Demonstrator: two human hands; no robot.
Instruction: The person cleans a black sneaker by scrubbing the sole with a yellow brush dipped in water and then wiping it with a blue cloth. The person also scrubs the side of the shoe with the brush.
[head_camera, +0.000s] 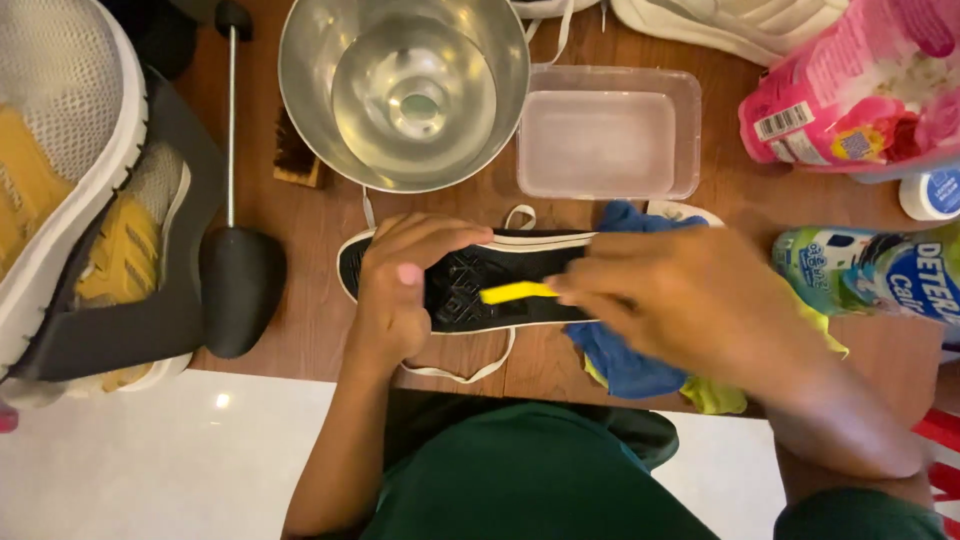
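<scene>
We are gripping the black sneaker (500, 285) sole-up with our left hand (400, 290) near the wooden table's (320, 300) front edge, while our blurred right hand (690, 300) is pinching a yellow brush (515, 293) against the sole, over the blue cloth (625, 365).

- My left hand (400, 290) pins the shoe (470, 280), sole up, near the table's (310, 330) front edge.
- Bowl (404, 90) and tub (608, 132) sit behind it.
- Bottles (870, 275) stand at the right edge.

You look down on a brown wooden desk (320, 330) with visible plank seams; below its near edge, glossy white floor (150, 460) reflects a small light spot.
</scene>
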